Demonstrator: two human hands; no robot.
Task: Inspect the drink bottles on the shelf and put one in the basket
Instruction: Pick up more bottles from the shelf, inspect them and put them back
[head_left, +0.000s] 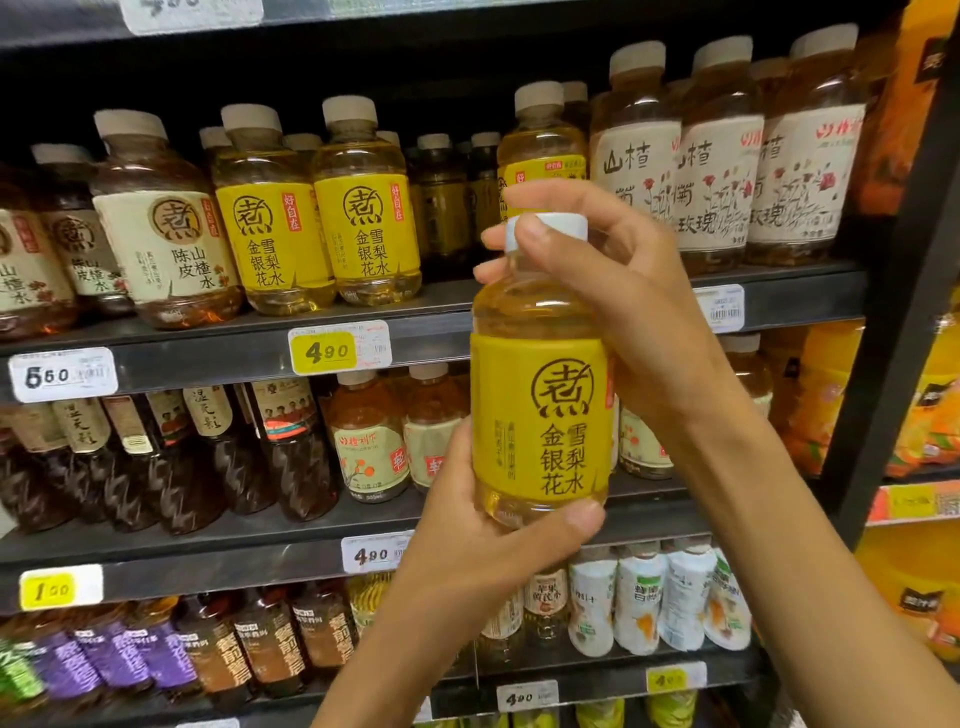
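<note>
I have one yellow-labelled bottle (540, 395) off the shelf (208, 348) and held upright in front of it, level with the front edge of the upper shelf board and clear of the rows behind. My left hand (498, 540) is wrapped around the base, thumb lying across the bottom front below the label; my right hand (613, 291) is closed on the neck and white cap (550, 228), fingertips pinching the cap from above and behind. Step in hand, as I judge it: inspection. To do it well I would keep the base cupped as the main support, use the cap grip only to turn the bottle about its upright axis, and bring the back of the label round without tilting, so the print stays readable. No squeezing at mid-body; the plastic looks thin. Appearance: clear plastic, pale amber-gold liquid filled up to the shoulder, mustard-yellow wrap with dark brown characters and a round emblem, label facing me. Matching bottles (322, 228) stand at the front edge of the upper shelf, to the left, above a yellow 4.90 price tag (337, 348). The basket is not in view, so I cannot tell which way the drop-off lies.
</note>
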